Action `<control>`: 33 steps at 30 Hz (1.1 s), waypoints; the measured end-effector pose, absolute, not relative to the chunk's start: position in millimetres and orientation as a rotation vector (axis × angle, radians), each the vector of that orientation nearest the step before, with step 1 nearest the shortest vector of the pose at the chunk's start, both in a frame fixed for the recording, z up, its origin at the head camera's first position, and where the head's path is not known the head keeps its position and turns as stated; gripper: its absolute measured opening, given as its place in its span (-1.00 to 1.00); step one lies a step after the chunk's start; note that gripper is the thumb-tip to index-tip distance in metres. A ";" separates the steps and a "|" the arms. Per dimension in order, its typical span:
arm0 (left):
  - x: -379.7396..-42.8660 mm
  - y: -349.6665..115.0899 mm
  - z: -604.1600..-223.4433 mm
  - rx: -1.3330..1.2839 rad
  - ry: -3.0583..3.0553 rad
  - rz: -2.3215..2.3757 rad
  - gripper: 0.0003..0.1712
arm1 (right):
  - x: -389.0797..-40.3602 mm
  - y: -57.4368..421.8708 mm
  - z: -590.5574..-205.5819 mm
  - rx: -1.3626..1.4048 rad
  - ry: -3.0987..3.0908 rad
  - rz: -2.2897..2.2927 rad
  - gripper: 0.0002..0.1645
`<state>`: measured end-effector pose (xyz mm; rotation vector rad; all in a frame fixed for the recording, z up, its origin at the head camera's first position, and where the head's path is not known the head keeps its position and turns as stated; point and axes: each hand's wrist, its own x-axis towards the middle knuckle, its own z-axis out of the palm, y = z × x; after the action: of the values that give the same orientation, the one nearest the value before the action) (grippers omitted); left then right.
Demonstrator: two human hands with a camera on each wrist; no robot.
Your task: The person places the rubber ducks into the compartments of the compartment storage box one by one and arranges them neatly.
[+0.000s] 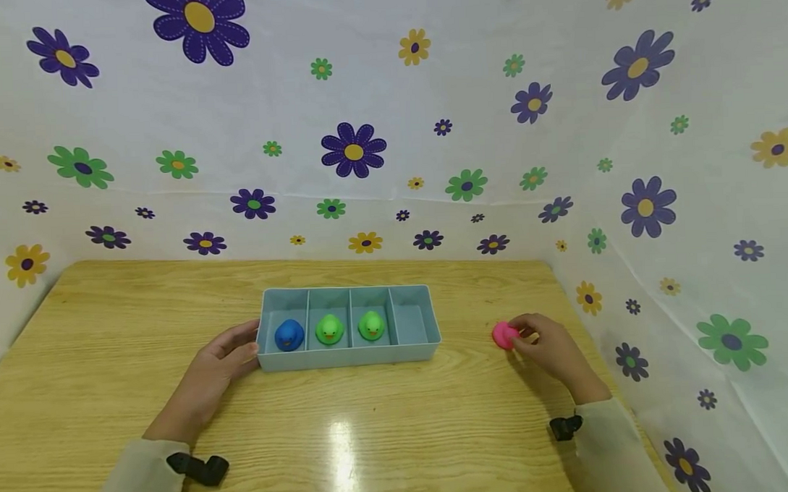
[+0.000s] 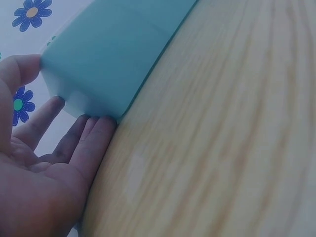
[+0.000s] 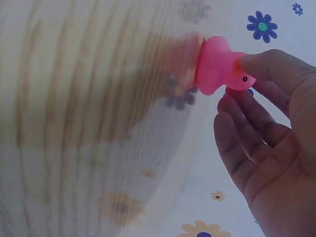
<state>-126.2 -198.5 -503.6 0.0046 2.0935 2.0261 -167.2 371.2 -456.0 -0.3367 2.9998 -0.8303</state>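
Observation:
A pale blue box (image 1: pixel 346 358) with a row of compartments stands on the table. From left to right it has a blue rubber duck (image 1: pixel 289 335), a green rubber duck (image 1: pixel 329 329), another green rubber duck (image 1: pixel 371 326) and a compartment with no duck. Fingertips of my left hand (image 1: pixel 220 360) rest against the box's left end, fingers loosely extended; the left wrist view shows the thumb at its edge. To the right of the box, my right hand (image 1: pixel 550 345) pinches a pink rubber duck (image 3: pixel 215 66) by its head, thumb over the orange beak.
The wooden table (image 1: pixel 400 427) runs up to a white cloth backdrop (image 1: pixel 285 105) printed with flowers, which also closes off the right side. A black strap (image 1: pixel 198 468) sits on the left sleeve and another band (image 1: pixel 565 427) on the right.

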 end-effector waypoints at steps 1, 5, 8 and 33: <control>-126.2 -198.3 -503.7 0.006 2.093 2.027 -0.26 | -167.0 371.3 -455.9 -0.334 3.001 -0.828 -0.72; -126.6 -197.7 -504.4 0.005 2.090 2.027 -0.26 | -166.6 371.3 -455.2 -0.325 3.008 -0.813 -0.73; -126.3 -197.6 -504.3 0.008 2.093 2.023 -0.26 | -166.4 371.4 -455.4 -0.327 3.018 -0.801 -0.74; -125.0 -198.9 -499.8 0.011 2.071 2.043 -0.26 | -163.6 345.0 -439.6 -0.403 3.126 -0.854 -0.74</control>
<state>-125.0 -198.9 -499.8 0.0111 2.0709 2.0427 -163.6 345.0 -439.6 -0.4026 3.1255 -0.8540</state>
